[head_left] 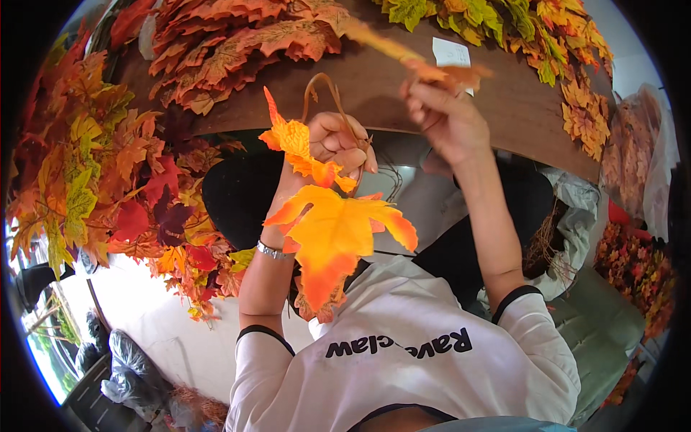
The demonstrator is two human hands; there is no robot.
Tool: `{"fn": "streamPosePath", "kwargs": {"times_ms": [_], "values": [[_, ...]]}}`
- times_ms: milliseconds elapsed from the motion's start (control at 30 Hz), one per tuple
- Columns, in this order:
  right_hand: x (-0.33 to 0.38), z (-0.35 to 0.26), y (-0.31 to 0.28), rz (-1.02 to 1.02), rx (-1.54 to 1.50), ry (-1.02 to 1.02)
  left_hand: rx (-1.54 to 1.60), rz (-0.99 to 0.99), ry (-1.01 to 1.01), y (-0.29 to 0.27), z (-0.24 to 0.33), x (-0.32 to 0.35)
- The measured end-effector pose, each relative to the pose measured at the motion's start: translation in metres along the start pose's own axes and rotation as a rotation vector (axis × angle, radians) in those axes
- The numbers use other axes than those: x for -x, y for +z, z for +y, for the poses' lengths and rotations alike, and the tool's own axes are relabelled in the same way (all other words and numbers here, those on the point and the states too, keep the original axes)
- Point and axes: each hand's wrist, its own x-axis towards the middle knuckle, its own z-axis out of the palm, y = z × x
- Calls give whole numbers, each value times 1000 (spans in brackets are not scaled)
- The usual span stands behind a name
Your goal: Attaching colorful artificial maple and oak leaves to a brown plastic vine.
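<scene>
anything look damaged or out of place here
Nothing looks clearly damaged or spilled. The brown stem arches sharply above the left hand, which stands out a little, though it may simply be flexible. The leaf at the right hand is too blurred to judge.

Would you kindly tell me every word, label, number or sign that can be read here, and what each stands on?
Shirt: one dark printed word on white, upside down in view and creased mid-word; I won't copy it out.
Paper, white, on the table: faint marks, too small to read.
I can make out no other writing.
</scene>
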Motion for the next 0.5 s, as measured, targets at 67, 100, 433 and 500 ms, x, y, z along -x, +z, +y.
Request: {"fn": "streamPosePath", "kwargs": {"times_ms": [67,100,433,500], "values": [[13,21,19,33,-182,56,-27,-3,3,0,-3,0],[17,29,30,42,-275,90,-45,9,37,1,-4,2],[31,48,47,34,-489,166,231,-53,96,0,-13,-3],[33,49,47,70,-473,168,213,-8,75,4,-10,-2]]}}
